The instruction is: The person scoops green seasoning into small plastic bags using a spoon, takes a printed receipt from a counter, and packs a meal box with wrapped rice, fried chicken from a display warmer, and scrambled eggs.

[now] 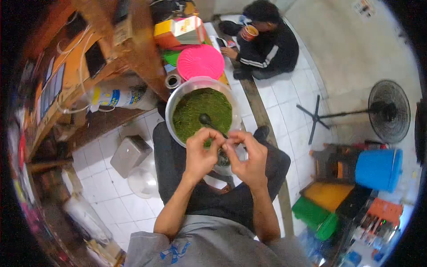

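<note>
A large translucent basin (170,115) holds finely chopped green leaves (195,103). Over its near rim my left hand (203,153) and my right hand (247,156) meet, fingers and thumbs pinched together at the tips. What lies between the fingertips is too small or hidden to name. A black spoon (205,119) has its bowl over the leaves, and its handle runs back to the fingertips; whether a hand grips it I cannot tell. Below and between my hands, a small clear container (223,160) with dark green bits is partly hidden.
Beyond the basin are a pink lid (201,62), an open jar (173,81) and a yellow-red box (180,32). Another person (271,44) sits on the floor with a cup. A fan (388,111), blue bucket (378,169) and green bin (315,216) stand right; a wooden shelf (102,80) left.
</note>
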Demonstrator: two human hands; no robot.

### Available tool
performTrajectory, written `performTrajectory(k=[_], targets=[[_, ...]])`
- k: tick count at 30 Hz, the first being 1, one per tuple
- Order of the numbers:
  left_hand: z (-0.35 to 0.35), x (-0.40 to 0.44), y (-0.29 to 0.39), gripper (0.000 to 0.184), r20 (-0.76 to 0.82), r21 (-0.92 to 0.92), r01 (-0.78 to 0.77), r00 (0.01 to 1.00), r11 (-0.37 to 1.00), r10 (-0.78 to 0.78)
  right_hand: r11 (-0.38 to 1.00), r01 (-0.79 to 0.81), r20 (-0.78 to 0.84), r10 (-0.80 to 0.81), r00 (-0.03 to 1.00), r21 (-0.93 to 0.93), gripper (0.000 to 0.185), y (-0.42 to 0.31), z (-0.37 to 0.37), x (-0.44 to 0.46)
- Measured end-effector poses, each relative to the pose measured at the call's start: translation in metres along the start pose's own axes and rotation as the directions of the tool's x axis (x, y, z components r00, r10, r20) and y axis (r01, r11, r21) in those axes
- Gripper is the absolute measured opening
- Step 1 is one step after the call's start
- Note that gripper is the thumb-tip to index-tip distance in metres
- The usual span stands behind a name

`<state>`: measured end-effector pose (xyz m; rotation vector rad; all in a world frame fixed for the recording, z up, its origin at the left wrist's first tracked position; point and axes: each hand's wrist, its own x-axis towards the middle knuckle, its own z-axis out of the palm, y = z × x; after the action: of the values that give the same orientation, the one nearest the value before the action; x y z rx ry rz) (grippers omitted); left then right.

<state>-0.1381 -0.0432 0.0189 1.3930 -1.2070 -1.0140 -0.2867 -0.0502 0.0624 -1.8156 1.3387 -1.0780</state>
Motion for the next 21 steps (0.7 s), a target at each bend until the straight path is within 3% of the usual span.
performTrajectory(k=[1, 3, 5, 6, 7, 9, 10, 11, 13, 18, 21], targets=[[0.003, -0.011, 0.001, 0.004, 0.052, 0.066, -0.036, 0.998, 0.997, 0.032, 1.0, 0.003, 0.017, -0.002, 1.0, -0.025, 0.022, 0.001, -0.006, -0.012], [0.011, -0.033, -0.007, 0.006, 0.165, 0.049, 0.046, 0.985, 0.998, -0.053, 0.994, -0.105, -0.025, 0.104, 0.994, -0.019, 0.021, 0.01, -0.013, -0.045], [0.02, -0.052, -0.015, 0.007, 0.218, 0.1, -0.109, 0.972, 0.989, 0.085, 0.988, -0.148, -0.045, 0.146, 0.988, -0.054, 0.019, 0.028, -0.021, -0.076], [0.025, -0.062, -0.022, 0.018, 0.222, 0.12, -0.132, 0.97, 0.984, 0.103, 0.984, -0.16, -0.097, 0.152, 0.984, -0.075, 0.019, 0.047, -0.02, -0.092], [0.027, -0.068, -0.023, 0.018, 0.242, 0.119, -0.135, 0.965, 0.984, 0.104, 0.982, -0.173, -0.113, 0.164, 0.98, -0.074, 0.019, 0.068, -0.016, -0.104], [0.028, -0.081, -0.021, 0.032, 0.182, 0.129, 0.035, 0.982, 0.991, -0.059, 0.937, -0.344, -0.185, 0.329, 0.926, -0.054, 0.021, 0.114, -0.006, -0.128], [0.023, -0.087, -0.031, 0.04, 0.233, 0.153, 0.055, 0.968, 0.987, -0.09, 0.931, -0.35, -0.121, 0.337, 0.934, -0.107, 0.027, 0.147, 0.0, -0.138], [0.019, -0.091, -0.033, 0.04, 0.243, 0.161, 0.048, 0.966, 0.986, -0.087, 0.93, -0.355, -0.132, 0.342, 0.931, -0.098, 0.027, 0.171, 0.008, -0.139], [0.015, -0.098, -0.036, 0.034, 0.213, 0.162, 0.129, 0.963, 0.978, -0.162, 0.903, -0.331, -0.045, 0.332, 0.942, -0.274, 0.029, 0.212, 0.022, -0.129], [0.001, -0.105, -0.043, 0.029, 0.182, 0.225, 0.191, 0.955, 0.956, -0.233, 0.898, -0.371, -0.205, 0.327, 0.922, -0.237, 0.022, 0.297, 0.079, -0.051], [0.0, -0.11, -0.049, 0.028, 0.135, 0.189, 0.245, 0.953, 0.951, -0.272, 0.827, -0.458, -0.282, 0.378, 0.882, -0.326, 0.02, 0.309, 0.095, -0.028]])
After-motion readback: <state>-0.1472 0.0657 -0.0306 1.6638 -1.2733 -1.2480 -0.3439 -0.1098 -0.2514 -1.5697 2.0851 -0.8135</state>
